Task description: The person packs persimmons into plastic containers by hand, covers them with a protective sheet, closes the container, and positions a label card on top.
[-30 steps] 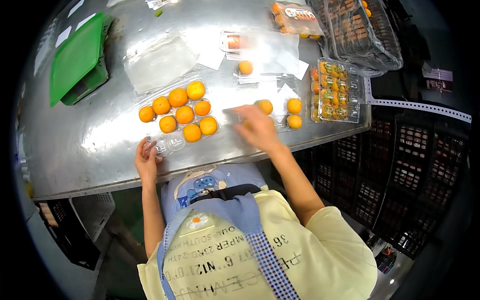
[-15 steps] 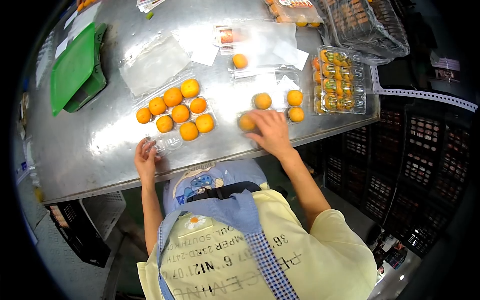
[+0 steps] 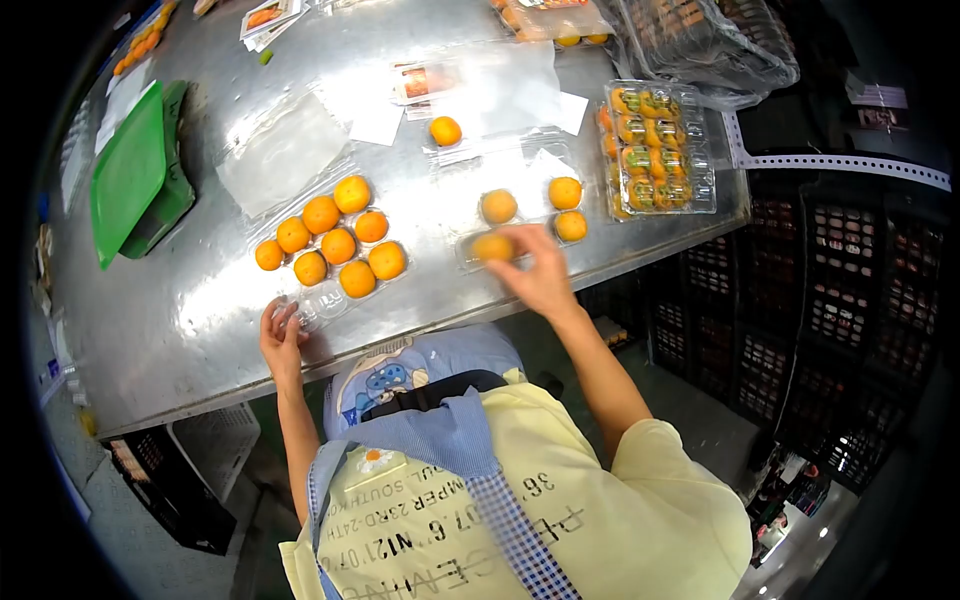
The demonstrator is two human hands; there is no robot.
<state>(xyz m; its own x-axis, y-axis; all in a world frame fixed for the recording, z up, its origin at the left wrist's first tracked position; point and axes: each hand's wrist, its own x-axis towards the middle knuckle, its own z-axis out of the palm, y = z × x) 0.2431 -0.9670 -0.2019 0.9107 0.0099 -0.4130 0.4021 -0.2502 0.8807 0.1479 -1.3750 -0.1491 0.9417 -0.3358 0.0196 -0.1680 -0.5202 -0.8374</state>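
My right hand (image 3: 540,272) is slightly blurred, with its fingers and thumb closed around an orange (image 3: 492,248) at the near left of a clear plastic clamshell box. Three other oranges lie in that box, one of them this orange (image 3: 565,192). Another clear clamshell box (image 3: 322,300) stands to the left, with several oranges in it and bare hollows at its near edge. At the near left corner of that box is my left hand (image 3: 283,332), fingers curled against the plastic edge.
A single orange (image 3: 445,130) sits behind the right box. A packed fruit box (image 3: 655,150) stands at the table's right edge, near plastic-wrapped trays (image 3: 710,45). A green plastic basket (image 3: 135,170) is at the left. Paper labels (image 3: 378,122) lie on the metal table (image 3: 150,340).
The whole view has shifted a little, so the tabletop things appear further left. My right hand stays at the orange, and my left hand keeps to the box corner.
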